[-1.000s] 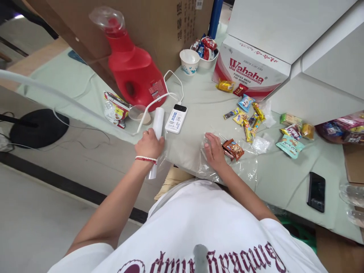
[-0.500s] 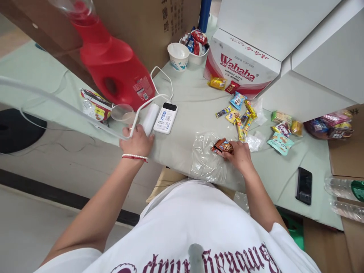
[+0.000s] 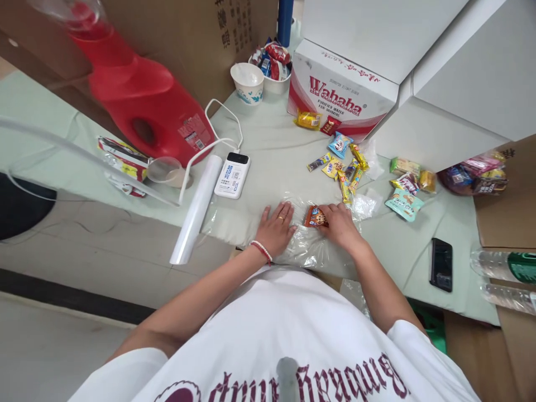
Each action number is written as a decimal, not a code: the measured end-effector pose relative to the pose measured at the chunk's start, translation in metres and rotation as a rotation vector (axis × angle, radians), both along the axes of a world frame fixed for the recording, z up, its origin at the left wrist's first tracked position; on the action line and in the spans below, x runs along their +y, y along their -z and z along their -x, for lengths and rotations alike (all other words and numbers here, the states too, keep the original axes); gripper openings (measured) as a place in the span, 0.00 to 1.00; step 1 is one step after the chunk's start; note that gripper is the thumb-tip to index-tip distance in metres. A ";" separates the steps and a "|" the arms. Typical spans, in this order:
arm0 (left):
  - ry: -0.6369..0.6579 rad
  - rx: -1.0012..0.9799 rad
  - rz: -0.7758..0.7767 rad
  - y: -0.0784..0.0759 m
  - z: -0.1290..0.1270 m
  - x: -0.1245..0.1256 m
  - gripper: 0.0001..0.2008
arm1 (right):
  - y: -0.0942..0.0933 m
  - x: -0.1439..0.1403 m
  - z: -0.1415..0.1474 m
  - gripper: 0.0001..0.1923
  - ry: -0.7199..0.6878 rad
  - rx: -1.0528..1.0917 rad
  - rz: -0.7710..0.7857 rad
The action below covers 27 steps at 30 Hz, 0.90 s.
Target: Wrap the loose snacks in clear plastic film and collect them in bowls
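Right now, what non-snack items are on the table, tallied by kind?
Red jugs: 1
Power banks: 1
Phones: 1
White rolls: 1
Paper cups: 1
Water bottles: 2, at the right edge
Total: 7

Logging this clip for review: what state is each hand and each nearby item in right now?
Left hand: flat on the clear plastic bag, holding nothing.
Right hand: fingers on the cookie packet, grip unclear.
Clear plastic bag: lying flat, crinkled, at the table edge.
Cookie packet: sealed, lying on the bag.
White roll: lying down, untouched, overhanging the edge.
Power bank: cable plugged in.
Phone: screen dark.
Paper cup: upright.
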<state>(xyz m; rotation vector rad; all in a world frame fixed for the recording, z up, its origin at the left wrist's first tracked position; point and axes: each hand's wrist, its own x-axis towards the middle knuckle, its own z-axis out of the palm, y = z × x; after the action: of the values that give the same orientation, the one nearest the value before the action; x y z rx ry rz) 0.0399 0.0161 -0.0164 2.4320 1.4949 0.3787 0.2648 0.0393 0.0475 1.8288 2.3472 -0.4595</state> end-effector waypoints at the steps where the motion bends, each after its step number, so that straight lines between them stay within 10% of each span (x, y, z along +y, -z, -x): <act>1: 0.000 0.023 0.020 0.004 0.002 0.002 0.29 | 0.001 0.000 -0.003 0.27 -0.018 0.019 0.001; 9: 0.049 -0.071 -0.120 0.006 0.040 -0.005 0.30 | -0.001 -0.011 -0.028 0.37 -0.109 0.260 -0.059; 16: 0.646 -0.267 -0.193 0.014 0.081 -0.030 0.13 | 0.014 -0.103 -0.087 0.15 -0.238 0.573 -0.118; 22: 0.553 -0.297 -0.026 0.021 0.079 -0.026 0.08 | 0.049 -0.127 -0.096 0.09 -0.137 0.608 -0.168; 27: 0.308 -0.414 0.251 0.000 0.068 -0.007 0.15 | 0.025 -0.089 -0.101 0.11 -0.110 0.676 -0.058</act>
<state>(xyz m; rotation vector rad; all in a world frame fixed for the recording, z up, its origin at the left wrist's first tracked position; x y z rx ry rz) -0.0284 0.0088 -0.0161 2.1675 0.9206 0.5492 0.3660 -0.0496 0.0227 1.7441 2.8732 -1.1582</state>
